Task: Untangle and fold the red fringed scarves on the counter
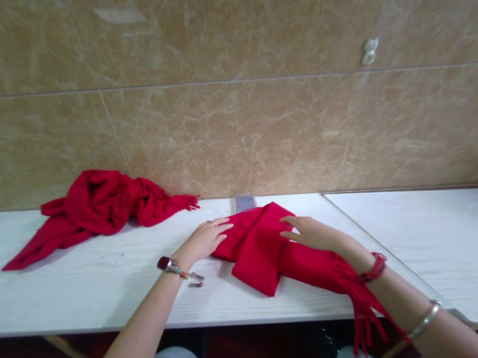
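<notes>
A red fringed scarf (257,256) lies folded across itself on the white wood-grain tabletop (155,280). Its fringe hangs over the front edge, under my right forearm. My left hand (207,240) rests at the scarf's left end with the fingers stretched out over the cloth. At the upper right of the fold is my right hand (312,233), its fingers apart and the tips at the cloth; neither hand grips it. Further left, a second red scarf (105,205) sits in a crumpled heap, its fringe pointing right.
A tan marble-patterned wall (229,125) rises directly behind the table, with a small white hook (370,51) on it. A grey rectangular plate (244,203) is set at the table's back edge. To the right a seam (369,236) crosses the tabletop. My knees are below the front edge.
</notes>
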`<state>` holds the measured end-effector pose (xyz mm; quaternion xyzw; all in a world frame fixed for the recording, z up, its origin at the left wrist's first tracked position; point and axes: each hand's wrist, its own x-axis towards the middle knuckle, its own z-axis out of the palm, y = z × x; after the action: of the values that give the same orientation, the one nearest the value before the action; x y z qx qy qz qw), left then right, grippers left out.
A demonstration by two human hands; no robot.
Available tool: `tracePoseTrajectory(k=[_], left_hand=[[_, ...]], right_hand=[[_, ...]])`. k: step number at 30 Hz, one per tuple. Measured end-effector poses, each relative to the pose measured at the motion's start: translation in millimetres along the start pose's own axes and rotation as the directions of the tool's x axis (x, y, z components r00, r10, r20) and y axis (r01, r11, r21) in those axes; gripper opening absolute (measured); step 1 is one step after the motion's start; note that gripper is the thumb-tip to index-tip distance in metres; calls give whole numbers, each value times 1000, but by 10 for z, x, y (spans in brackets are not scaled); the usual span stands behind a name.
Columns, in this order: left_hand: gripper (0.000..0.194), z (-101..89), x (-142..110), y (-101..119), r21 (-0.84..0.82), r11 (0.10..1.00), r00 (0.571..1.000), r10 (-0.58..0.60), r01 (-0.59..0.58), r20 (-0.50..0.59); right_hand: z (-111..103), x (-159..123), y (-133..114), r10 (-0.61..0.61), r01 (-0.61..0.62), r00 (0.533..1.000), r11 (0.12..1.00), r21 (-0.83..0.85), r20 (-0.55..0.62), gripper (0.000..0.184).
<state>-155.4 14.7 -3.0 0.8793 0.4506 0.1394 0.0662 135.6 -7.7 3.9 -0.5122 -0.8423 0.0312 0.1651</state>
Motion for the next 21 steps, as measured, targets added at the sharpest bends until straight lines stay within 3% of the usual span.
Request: tracePoseTrajectory(k=[2,4,9,12,16,21], left_hand=[[40,87,-35,-35,16,999,995,38,-40,95],[40,174,-70,-65,46,999,993,23,-29,119],[44,174,-103,-65,138,989,996,-68,59,58],[45,36,-136,-67,113,993,1000,-13,12,11],[64,-61,-202,-119,64,994,996,83,-84,24],[61,22,-189,-126,102,991,993,96,-88,-74]], right_hand=[[13,-126,-17,19,-12,991,998,-58,130,36],[75,-220,-13,35,-13,977,994,-105,208,36],[206,-325,65,65,-45,982,992,-117,175,36],[168,-343,92,52,-37,991,992,-117,123,36],[98,-343,30,-12,15,1000,992,-125,23,43],[147,-371,-79,-42,65,989,985,-159,143,45]])
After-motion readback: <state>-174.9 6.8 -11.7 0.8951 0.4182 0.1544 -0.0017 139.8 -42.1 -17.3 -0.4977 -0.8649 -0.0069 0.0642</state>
